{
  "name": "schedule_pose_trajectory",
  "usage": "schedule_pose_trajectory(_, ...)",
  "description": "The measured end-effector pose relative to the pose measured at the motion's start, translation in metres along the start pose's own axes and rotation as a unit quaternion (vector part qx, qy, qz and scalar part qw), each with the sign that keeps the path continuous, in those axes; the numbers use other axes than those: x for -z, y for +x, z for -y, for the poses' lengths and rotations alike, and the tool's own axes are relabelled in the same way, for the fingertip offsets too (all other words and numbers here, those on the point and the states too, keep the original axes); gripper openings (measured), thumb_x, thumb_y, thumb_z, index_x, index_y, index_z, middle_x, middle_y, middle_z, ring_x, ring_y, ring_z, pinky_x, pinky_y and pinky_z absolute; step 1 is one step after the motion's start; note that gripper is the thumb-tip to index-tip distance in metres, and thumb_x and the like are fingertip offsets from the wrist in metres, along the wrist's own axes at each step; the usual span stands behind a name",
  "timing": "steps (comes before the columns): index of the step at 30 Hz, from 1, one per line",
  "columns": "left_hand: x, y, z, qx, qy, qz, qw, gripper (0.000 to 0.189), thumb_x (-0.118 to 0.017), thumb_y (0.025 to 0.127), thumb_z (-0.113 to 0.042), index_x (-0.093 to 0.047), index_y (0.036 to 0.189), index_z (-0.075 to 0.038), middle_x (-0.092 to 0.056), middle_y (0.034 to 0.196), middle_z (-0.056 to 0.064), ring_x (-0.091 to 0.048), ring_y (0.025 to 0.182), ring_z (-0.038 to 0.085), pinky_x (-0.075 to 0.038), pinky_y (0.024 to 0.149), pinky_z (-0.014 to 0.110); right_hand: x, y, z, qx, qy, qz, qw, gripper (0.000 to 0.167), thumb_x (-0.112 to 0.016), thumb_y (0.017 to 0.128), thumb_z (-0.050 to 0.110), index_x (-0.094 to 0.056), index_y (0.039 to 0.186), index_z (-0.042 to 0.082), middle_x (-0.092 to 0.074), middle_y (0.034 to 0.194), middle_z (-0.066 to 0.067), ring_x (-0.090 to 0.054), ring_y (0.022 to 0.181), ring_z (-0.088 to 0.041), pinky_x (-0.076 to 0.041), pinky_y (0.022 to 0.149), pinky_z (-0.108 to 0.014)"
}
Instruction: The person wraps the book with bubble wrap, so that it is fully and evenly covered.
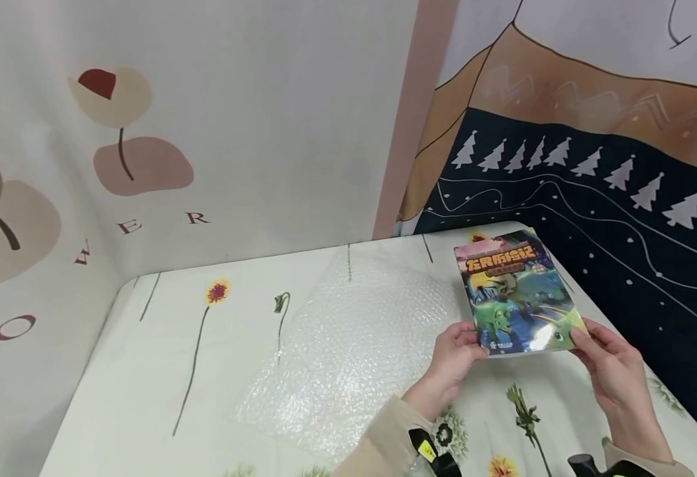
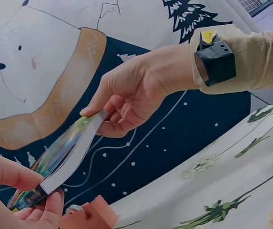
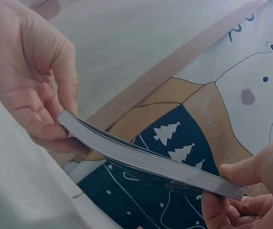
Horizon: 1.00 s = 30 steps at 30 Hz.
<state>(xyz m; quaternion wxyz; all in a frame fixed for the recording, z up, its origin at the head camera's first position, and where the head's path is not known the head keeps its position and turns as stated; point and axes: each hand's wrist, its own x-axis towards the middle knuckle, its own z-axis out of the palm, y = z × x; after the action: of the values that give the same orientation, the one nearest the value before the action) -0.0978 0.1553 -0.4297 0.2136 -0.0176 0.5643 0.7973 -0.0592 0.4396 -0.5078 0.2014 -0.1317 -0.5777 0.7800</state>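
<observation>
A glossy paperback book with a colourful cartoon cover and orange Chinese title is held up by both hands, cover facing the head camera. My left hand pinches its lower left corner, thumb on the cover side and fingers beneath. At the lower right corner my right hand grips it the same way. In the right wrist view the white page edges of the book show, slightly bowed between the two hands. The left wrist view shows the book edge-on, right thumb on top.
A sheet of bubble wrap lies on the flower-printed tablecloth, left of the hands. Behind the table hang a pale printed curtain and, at right, a dark cloth with white trees. An orange object shows low in the left wrist view.
</observation>
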Motion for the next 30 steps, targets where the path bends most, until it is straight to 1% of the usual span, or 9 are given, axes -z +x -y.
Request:
schedule_pose_trajectory(3, 0.005, -0.003, -0.005, -0.012, 0.006, 0.005, 0.9999, 0.039, -0.057, 0.065, 0.017, -0.058, 0.099, -0.001, -0.064, 0.082, 0.004, -0.057, 0.072, 0.011, -0.049, 0.066, 0.022, -0.006, -0.001, 0.001, 0.002, 0.007, 0.025, 0.9997, 0.030, -0.064, 0.085, -0.002, -0.062, 0.115, -0.004, -0.067, 0.096, -0.009, -0.068, 0.080, -0.018, -0.055, 0.070, -0.026)
schedule_pose_trajectory(7, 0.015, -0.005, -0.012, -0.024, 0.013, 0.012, 0.9996, 0.038, -0.059, 0.065, 0.017, -0.057, 0.099, 0.000, -0.064, 0.081, 0.005, -0.057, 0.073, 0.010, -0.049, 0.068, 0.023, -0.021, -0.006, 0.003, -0.002, -0.017, 0.038, 0.9991, 0.030, -0.064, 0.087, 0.002, -0.063, 0.117, 0.001, -0.067, 0.098, -0.006, -0.068, 0.082, -0.016, -0.054, 0.072, -0.025)
schedule_pose_trajectory(10, 0.026, -0.007, -0.018, -0.031, 0.024, 0.018, 0.9991, 0.037, -0.060, 0.066, 0.015, -0.058, 0.100, 0.001, -0.064, 0.082, 0.005, -0.058, 0.074, 0.010, -0.049, 0.069, 0.023, -0.048, -0.019, 0.018, -0.018, -0.039, 0.045, 0.9981, 0.024, -0.063, 0.088, 0.005, -0.067, 0.111, 0.009, -0.067, 0.096, -0.001, -0.067, 0.082, -0.013, -0.054, 0.072, -0.022)
schedule_pose_trajectory(14, 0.043, -0.008, -0.025, -0.039, 0.044, 0.027, 0.9979, 0.038, -0.061, 0.067, 0.014, -0.057, 0.104, 0.003, -0.065, 0.086, 0.007, -0.059, 0.077, 0.010, -0.049, 0.072, 0.023, -0.101, -0.045, 0.051, -0.035, -0.044, 0.074, 0.9956, 0.019, -0.059, 0.091, 0.004, -0.069, 0.101, 0.016, -0.067, 0.090, 0.003, -0.065, 0.079, -0.010, -0.052, 0.071, -0.019)
schedule_pose_trajectory(16, 0.051, -0.008, -0.028, -0.040, 0.056, 0.026, 0.9973, 0.039, -0.061, 0.068, 0.013, -0.057, 0.105, 0.004, -0.066, 0.088, 0.008, -0.059, 0.079, 0.011, -0.049, 0.075, 0.024, -0.122, -0.054, 0.060, -0.038, -0.048, 0.082, 0.9948, 0.017, -0.059, 0.091, 0.006, -0.069, 0.097, 0.019, -0.066, 0.088, 0.004, -0.064, 0.077, -0.008, -0.052, 0.070, -0.018)
schedule_pose_trajectory(20, 0.067, -0.009, -0.037, -0.044, 0.072, 0.019, 0.9962, 0.039, -0.061, 0.069, 0.014, -0.056, 0.107, 0.005, -0.067, 0.091, 0.011, -0.061, 0.082, 0.013, -0.050, 0.078, 0.027, -0.143, -0.058, 0.059, -0.033, -0.069, 0.096, 0.9925, 0.014, -0.060, 0.091, 0.010, -0.067, 0.098, 0.019, -0.065, 0.089, 0.005, -0.063, 0.078, -0.007, -0.051, 0.070, -0.017)
schedule_pose_trajectory(24, 0.083, -0.012, -0.046, -0.044, 0.077, 0.016, 0.9959, 0.041, -0.061, 0.070, 0.014, -0.055, 0.109, 0.006, -0.066, 0.094, 0.014, -0.063, 0.085, 0.016, -0.051, 0.079, 0.029, -0.155, -0.055, 0.057, -0.051, -0.087, 0.124, 0.9872, 0.016, -0.060, 0.092, 0.010, -0.064, 0.098, 0.024, -0.064, 0.090, 0.007, -0.063, 0.081, -0.005, -0.051, 0.072, -0.016)
schedule_pose_trajectory(27, 0.096, -0.014, -0.050, -0.047, 0.079, 0.016, 0.9956, 0.042, -0.061, 0.070, 0.014, -0.054, 0.111, 0.008, -0.066, 0.095, 0.014, -0.064, 0.085, 0.016, -0.051, 0.080, 0.029, -0.166, -0.054, 0.057, -0.070, -0.107, 0.138, 0.9822, 0.016, -0.058, 0.093, 0.008, -0.061, 0.100, 0.022, -0.063, 0.089, 0.007, -0.062, 0.081, -0.005, -0.051, 0.073, -0.017)
schedule_pose_trajectory(30, 0.110, -0.016, -0.053, -0.048, 0.087, 0.016, 0.9949, 0.042, -0.061, 0.070, 0.014, -0.053, 0.111, 0.009, -0.066, 0.094, 0.013, -0.063, 0.083, 0.014, -0.051, 0.080, 0.028, -0.178, -0.055, 0.054, -0.082, -0.155, 0.146, 0.9735, 0.019, -0.057, 0.093, 0.009, -0.057, 0.112, 0.007, -0.061, 0.088, 0.007, -0.060, 0.080, -0.005, -0.051, 0.073, -0.018)
